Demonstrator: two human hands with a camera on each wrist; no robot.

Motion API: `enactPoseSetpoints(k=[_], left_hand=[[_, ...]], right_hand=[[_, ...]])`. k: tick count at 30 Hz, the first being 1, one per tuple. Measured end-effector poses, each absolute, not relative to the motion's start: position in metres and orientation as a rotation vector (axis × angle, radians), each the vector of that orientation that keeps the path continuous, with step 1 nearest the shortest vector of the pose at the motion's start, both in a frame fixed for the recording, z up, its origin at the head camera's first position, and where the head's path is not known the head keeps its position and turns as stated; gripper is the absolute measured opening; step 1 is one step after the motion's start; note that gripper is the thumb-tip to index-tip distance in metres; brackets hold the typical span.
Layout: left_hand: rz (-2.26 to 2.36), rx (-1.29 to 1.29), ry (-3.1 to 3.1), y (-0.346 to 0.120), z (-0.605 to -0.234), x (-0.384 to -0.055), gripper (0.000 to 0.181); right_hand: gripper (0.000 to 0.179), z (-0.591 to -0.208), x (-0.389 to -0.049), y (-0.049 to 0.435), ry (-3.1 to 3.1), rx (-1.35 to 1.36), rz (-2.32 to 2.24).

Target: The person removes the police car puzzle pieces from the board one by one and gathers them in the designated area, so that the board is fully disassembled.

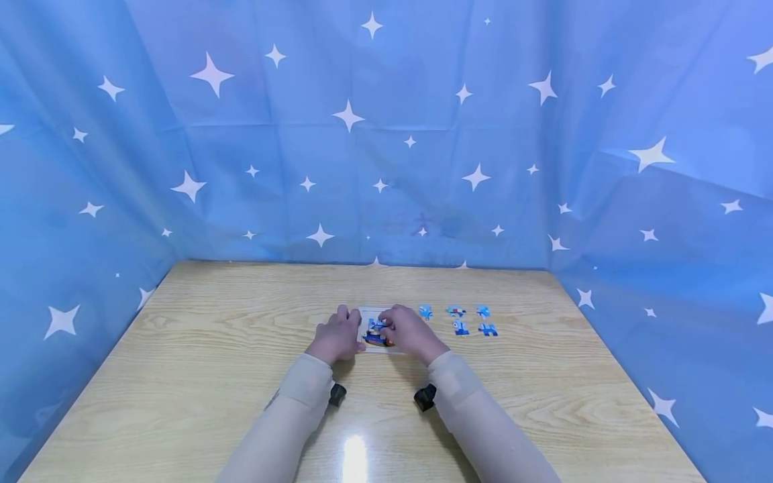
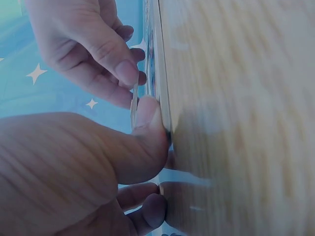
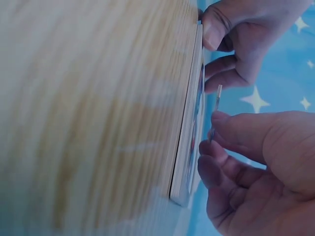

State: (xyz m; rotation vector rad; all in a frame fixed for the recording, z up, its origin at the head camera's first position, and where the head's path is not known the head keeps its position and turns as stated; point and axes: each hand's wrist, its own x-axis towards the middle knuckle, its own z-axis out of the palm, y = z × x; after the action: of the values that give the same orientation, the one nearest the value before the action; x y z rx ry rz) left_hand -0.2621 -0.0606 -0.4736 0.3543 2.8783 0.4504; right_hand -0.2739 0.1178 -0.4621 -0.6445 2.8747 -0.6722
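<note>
A jigsaw puzzle board (image 1: 369, 310) with a pale border lies flat on the table, some blue and dark picture showing between the hands. My left hand (image 1: 339, 333) holds its left side, the thumb (image 3: 212, 34) resting on the board's edge and the fingers bent down beside it. Over the board, my right hand (image 1: 412, 330) pinches a thin puzzle piece (image 3: 218, 98) between thumb and fingers. That piece stands edge-on in the right wrist view, just above the board's surface, so its picture is hidden there.
Right of the board lie several loose blue puzzle pieces, among them one nearest the board (image 1: 425, 311), a top-middle piece (image 1: 455, 311) and a lower right piece (image 1: 488, 330). The wooden table (image 1: 181, 376) ends at a blue star-patterned curtain (image 1: 417, 168) behind and at both sides.
</note>
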Motion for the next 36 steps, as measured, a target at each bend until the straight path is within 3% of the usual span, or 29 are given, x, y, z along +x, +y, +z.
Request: enactPoseSetpoints(k=[36], left_hand=[[0.448,0.343,2.866,-0.06,-0.473,-0.261,0.054]], right_hand=[[0.029,-0.457,-0.266,0.152,2.872,-0.44,-0.76]])
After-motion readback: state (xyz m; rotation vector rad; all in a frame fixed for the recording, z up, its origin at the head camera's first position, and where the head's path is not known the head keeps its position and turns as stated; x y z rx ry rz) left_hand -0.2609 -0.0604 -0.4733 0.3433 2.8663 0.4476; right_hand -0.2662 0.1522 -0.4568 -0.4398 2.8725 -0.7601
